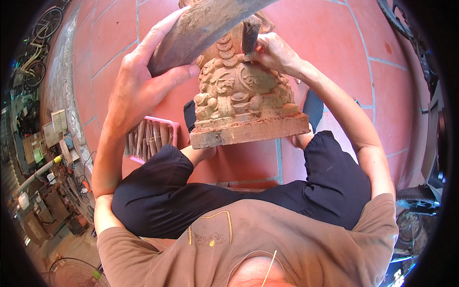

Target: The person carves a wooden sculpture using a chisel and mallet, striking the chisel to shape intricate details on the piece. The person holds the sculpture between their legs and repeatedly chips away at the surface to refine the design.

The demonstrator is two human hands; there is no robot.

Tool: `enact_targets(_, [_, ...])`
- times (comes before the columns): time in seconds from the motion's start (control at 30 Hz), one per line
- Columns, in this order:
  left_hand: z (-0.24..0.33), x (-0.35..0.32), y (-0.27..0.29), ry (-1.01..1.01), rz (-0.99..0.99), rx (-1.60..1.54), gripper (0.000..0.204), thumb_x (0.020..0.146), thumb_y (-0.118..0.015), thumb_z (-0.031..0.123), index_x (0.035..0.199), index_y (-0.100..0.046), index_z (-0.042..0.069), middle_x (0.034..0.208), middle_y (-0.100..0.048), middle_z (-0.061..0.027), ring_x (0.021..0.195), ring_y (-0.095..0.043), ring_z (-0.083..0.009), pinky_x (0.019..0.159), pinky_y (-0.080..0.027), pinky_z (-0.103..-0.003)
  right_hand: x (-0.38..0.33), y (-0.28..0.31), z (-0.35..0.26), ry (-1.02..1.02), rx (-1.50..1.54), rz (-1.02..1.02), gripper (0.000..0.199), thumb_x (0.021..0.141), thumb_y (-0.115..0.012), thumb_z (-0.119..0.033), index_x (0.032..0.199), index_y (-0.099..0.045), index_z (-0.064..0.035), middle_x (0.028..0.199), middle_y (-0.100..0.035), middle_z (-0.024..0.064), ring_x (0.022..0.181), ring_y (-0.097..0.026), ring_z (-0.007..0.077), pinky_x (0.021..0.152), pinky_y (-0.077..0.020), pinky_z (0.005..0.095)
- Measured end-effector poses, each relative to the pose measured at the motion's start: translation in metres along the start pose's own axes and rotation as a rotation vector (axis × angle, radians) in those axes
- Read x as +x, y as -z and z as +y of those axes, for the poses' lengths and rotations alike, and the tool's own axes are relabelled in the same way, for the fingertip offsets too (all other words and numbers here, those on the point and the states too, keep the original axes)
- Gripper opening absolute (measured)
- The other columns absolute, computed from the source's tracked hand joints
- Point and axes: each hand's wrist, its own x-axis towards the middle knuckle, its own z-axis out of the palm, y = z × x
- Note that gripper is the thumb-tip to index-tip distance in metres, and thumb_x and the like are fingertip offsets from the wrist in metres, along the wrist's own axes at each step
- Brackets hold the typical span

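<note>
A carved wooden statue (239, 88) with coin-like and rounded relief shapes stands on its block base between my feet; its top is hidden. Close to the camera, in front of that top, a thick dark wooden mallet (198, 33) slants up to the right. My left hand (138, 86) is wrapped round its lower left end, thumb on the near side. At the statue's right side my right hand (275, 53) grips a short dark chisel (250, 36) upright against the carving. The chisel's working tip cannot be made out.
A pink basket (177, 131) full of wooden-handled tools sits by my left knee on the red tiled floor (325, 36). Bicycles (36, 71), boxes (60, 122) and clutter line the left edge, with a fan (71, 272) at lower left. Wheels (416, 196) stand at the right.
</note>
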Motion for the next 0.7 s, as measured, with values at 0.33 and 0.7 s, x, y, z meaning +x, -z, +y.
enact_targets(0.33, [-0.006, 0.006, 0.000, -0.089, -0.036, 0.128, 0.077, 0.080, -0.076, 0.016, 0.149, -0.042, 0.018, 0.113, -0.067, -0.0256, 0.105, -0.067, -0.0391, 0.093, -0.051, -0.040, -0.002, 0.004, -0.007, 0.012, -0.006, 0.019, 0.015, 0.087, -0.075, -0.014, 0.094, -0.065, -0.0053, 0.076, -0.067, 0.0048, 0.074, -0.064, 0.0118, 0.069, -0.0523, 0.0332])
enact_targets(0.7, [-0.002, 0.004, 0.001, -0.026, -0.047, 0.216, 0.071, 0.081, -0.075, 0.013, 0.147, -0.046, 0.013, 0.113, -0.071, -0.0179, 0.108, -0.069, -0.0261, 0.095, -0.050, -0.037, -0.013, -0.004, 0.013, -0.113, 0.228, 0.064, 0.011, 0.088, -0.074, -0.010, 0.096, -0.068, -0.0065, 0.083, -0.070, 0.0015, 0.080, -0.063, 0.0086, 0.072, -0.0531, 0.0302])
